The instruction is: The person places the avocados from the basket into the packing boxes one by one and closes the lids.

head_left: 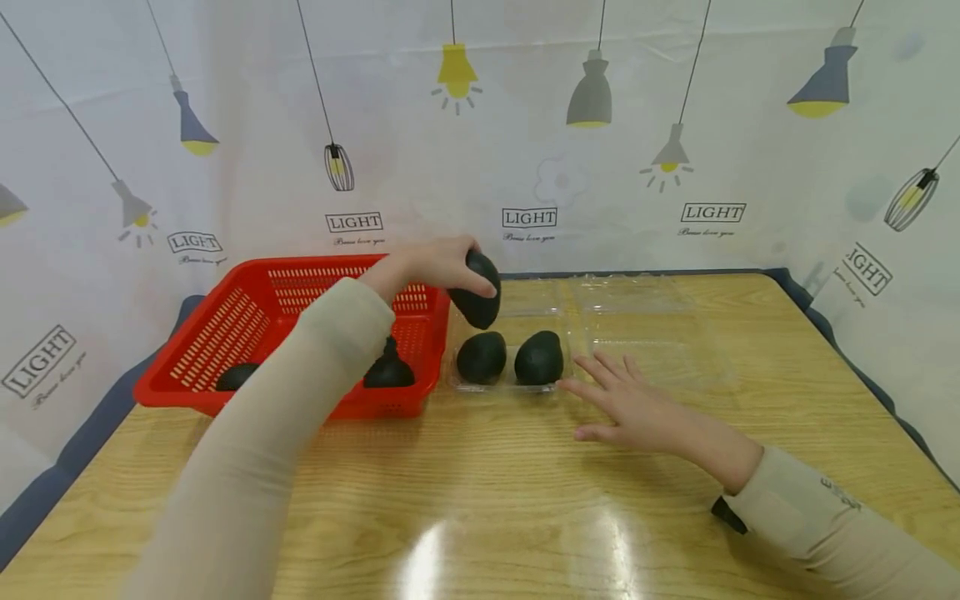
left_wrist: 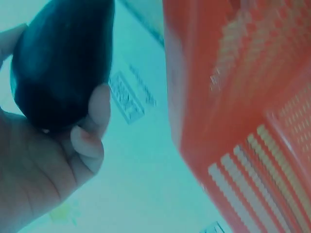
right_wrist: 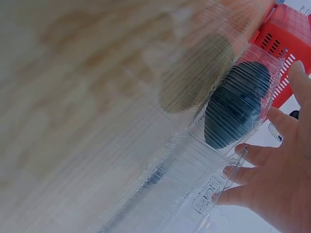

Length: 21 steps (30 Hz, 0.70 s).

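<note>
My left hand [head_left: 438,267] grips a dark avocado [head_left: 483,287] above the back left of a clear plastic clamshell box [head_left: 510,388]. In the left wrist view, fingers and thumb wrap round the avocado [left_wrist: 63,63]. Two more avocados sit side by side in the box's front part, one on the left [head_left: 482,357] and one on the right [head_left: 539,358]. Spread and mostly straight, the fingers of my right hand [head_left: 637,408] lie at the box's right front side. The right wrist view shows its fingertips at the plastic edge, near an avocado [right_wrist: 238,104] behind ribbed plastic.
Left of the box stands a red slotted basket [head_left: 172,398] holding dark avocados [head_left: 388,369], partly hidden by my left arm. The box's clear lid [head_left: 648,337] lies opened to the right on the wooden table [head_left: 487,500]. A printed curtain [head_left: 525,150] hangs behind.
</note>
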Motion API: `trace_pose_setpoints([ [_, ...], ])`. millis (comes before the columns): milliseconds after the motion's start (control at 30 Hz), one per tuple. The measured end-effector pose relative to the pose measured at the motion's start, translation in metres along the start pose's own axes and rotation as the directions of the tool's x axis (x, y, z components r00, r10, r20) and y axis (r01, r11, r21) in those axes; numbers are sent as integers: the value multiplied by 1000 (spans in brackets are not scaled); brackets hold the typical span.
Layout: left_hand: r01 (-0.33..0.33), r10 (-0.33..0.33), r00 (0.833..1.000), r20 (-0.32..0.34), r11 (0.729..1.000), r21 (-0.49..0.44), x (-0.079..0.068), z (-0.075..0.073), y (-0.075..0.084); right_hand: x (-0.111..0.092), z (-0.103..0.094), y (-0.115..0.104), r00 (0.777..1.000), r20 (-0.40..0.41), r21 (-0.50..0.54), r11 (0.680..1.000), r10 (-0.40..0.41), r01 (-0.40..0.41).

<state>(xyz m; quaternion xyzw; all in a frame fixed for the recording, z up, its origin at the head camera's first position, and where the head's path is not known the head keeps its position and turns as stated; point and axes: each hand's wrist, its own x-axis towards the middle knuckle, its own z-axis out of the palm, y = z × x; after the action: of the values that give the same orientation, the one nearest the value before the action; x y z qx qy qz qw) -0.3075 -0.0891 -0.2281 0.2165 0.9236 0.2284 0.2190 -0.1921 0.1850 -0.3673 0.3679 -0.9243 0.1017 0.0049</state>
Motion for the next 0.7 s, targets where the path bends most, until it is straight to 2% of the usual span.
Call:
trace_pose_setpoints([
  [133,36,-36,999,-4,999,32,16,18,13,0,0,0,1000,-4,1,1000,-3,3],
  [267,78,-80,997,19,991,105,28,32,24,0,0,-1,1000,-15,0,1000,-15,15],
  [367,131,-139,989,41,979,157,34,41,31,0,-1,-1,999,-22,-2,1000,-23,23],
  [500,202,-223,970,92,960,194,41,48,39,0,-1,-2,1000,-19,7,1000,-17,17],
  [700,225,-298,926,230,928,296,48,50,43,-1,-2,-2,1000,-15,10,1000,-13,13],
])
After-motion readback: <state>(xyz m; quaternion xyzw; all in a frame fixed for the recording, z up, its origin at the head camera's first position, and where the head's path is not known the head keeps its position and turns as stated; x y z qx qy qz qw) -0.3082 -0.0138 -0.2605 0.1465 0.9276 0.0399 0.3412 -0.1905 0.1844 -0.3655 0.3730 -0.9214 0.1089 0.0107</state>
